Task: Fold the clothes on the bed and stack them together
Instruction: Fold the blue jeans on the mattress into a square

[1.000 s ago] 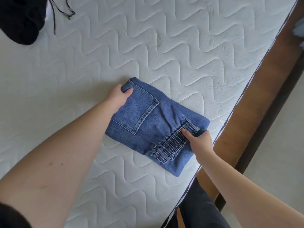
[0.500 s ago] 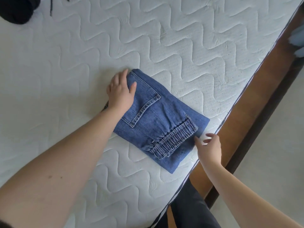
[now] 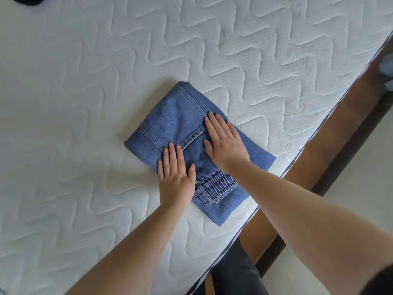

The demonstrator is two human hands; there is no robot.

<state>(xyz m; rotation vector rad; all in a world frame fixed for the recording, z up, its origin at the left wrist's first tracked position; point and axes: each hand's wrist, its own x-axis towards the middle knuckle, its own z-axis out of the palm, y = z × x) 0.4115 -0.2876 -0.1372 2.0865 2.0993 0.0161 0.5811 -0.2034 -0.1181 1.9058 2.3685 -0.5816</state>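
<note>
Both palms flat with fingers straight, the left hand (image 3: 175, 177) and right hand (image 3: 225, 143) press folded jeans (image 3: 176, 118) near the bed (image 3: 85, 81) edge; firm, even strokes outward from the middle would best flatten the bundle for stacking.

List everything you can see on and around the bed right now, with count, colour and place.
folded jeans: one, blue denim, near the mattress's right edge, elastic cuff on top
dark garment: one, black, top left corner of the mattress, mostly out of frame
mattress: one, white quilted, fills most of the view
bed frame: one, brown wood, along the mattress's right side
left hand: flat on the jeans' near left part
right hand: flat on the jeans' middle
</note>
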